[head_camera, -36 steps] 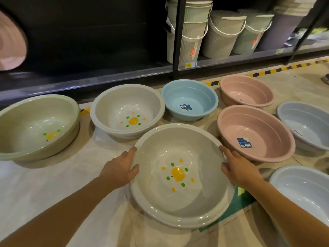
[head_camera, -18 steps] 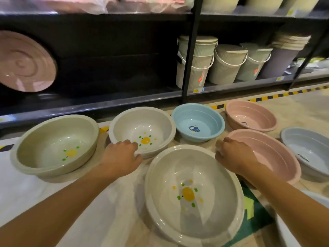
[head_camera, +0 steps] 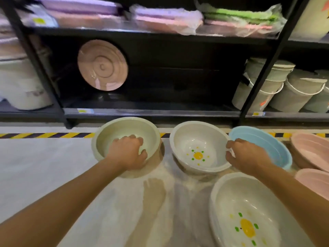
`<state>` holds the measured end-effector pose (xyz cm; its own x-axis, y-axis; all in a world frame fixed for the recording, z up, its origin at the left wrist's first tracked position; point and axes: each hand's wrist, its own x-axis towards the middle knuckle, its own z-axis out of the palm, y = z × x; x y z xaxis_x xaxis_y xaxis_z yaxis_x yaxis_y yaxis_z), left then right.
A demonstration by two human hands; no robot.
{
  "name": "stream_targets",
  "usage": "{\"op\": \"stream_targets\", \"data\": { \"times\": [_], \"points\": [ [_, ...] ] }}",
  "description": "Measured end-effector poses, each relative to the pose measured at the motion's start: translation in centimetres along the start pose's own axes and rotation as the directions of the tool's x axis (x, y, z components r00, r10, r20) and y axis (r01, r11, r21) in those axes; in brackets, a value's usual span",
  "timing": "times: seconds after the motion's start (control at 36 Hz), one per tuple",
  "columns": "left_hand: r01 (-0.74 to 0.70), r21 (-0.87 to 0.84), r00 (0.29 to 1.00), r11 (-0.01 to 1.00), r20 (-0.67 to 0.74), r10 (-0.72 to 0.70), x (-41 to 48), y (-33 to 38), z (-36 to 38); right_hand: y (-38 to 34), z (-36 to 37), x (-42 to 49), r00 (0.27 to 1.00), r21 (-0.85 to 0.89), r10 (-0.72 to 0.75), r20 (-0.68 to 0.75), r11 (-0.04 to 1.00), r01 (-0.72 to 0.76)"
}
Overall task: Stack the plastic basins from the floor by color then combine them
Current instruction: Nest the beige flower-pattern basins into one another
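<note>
Several plastic basins stand on the floor before a shelf. My left hand (head_camera: 127,154) grips the near rim of the pale green basin (head_camera: 114,132), fingers curled inside it. My right hand (head_camera: 243,155) pinches the right rim of a white basin (head_camera: 188,138) with a yellow flower print. A large white flowered basin (head_camera: 229,193) sits near me at lower right. Behind my right hand lies a blue basin (head_camera: 267,141). Two pink basins (head_camera: 309,147) show at the right edge.
A black metal shelf (head_camera: 151,113) runs across close behind the basins, holding a pink round lid (head_camera: 102,65), grey-green buckets (head_camera: 284,91) and a white tub (head_camera: 19,86). A yellow-black tape line (head_camera: 44,135) marks the floor. Pale floor covering (head_camera: 44,166) spreads to the left.
Both hands left the large white basin and reached forward. The left now grips the green basin's rim, the right the smaller white basin's rim. The view has swung up and left.
</note>
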<state>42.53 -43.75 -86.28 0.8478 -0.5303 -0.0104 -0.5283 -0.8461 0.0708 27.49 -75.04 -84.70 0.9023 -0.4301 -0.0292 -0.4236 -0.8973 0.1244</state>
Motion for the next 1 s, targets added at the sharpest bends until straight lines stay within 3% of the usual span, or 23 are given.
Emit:
{"op": "stream_targets", "data": {
  "times": [0.22,0.42,0.61,1.0],
  "points": [
    [0.073,-0.029,0.997,0.997,-0.012,-0.073,0.5,-10.9,-1.4,-11.0,-2.3,4.1,0.994,-0.008,-0.108,0.002,0.994,0.108],
    [0.104,-0.04,0.994,0.994,-0.027,-0.105,2.3,-17.9,-3.3,-16.6,-5.2,6.6,0.993,-0.002,-0.111,0.043,0.994,0.111],
    [0.166,-0.076,0.986,0.983,-0.02,-0.168,5.7,-20.5,-2.5,-18.8,-4.4,9.9,0.987,0.03,-0.129,0.093,0.991,0.127],
    [0.327,-0.065,0.945,0.943,0.012,-0.326,12.6,-22.9,6.6,-21.2,4.8,21.5,0.96,0.147,-0.208,0.186,0.972,0.182]
  ]
}}
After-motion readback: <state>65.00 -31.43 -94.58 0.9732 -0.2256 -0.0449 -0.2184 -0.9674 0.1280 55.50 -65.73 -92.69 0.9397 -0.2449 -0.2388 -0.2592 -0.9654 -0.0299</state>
